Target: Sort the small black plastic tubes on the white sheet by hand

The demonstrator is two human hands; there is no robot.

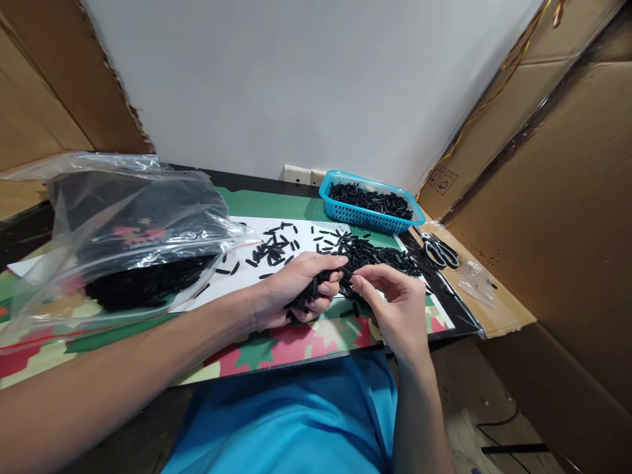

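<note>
While curled around a bunch of black tubes, left hand grips them just in front of the loose tube pile on the tabletop. Right hand beside it, fingers pinched together on one tube end. Blue basket of tubes behind pile, scissors right of it, plastic bag left.

Both forearms reach forward, the left hand curled closed palm-down, the right hand beside it with fingertips pinched together
</note>
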